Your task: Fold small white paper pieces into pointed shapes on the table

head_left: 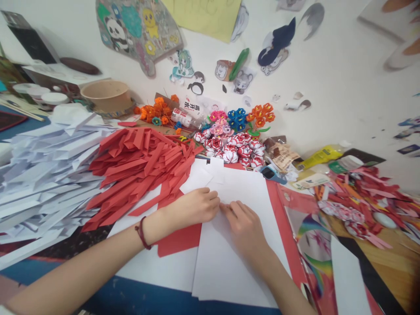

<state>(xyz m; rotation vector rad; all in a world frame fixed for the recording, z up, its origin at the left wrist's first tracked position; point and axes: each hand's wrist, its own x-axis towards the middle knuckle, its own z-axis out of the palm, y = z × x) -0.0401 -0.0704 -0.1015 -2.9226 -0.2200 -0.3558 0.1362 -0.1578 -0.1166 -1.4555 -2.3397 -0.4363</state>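
Note:
Above a stack of white paper sheets [236,271], my left hand [201,205] and my right hand [243,221] meet, fingertips almost touching. Both have curled, closed fingers; whatever is pinched between them is too small or hidden to make out. Small white paper pieces [215,173] lie just beyond my hands. To the left are a heap of folded red paper strips [141,162] and a larger pile of folded white paper strips [49,170]. Under my left wrist a red sheet [180,240] shows.
Red-and-white paper rosettes [244,146] are clustered at the back, in front of orange pipe-cleaner flowers [260,116]. A round tan tub [106,96] stands at back left. On the right lie a yellow bottle [320,156], paper scraps [377,188] and a rainbow-patterned clear folder [315,245].

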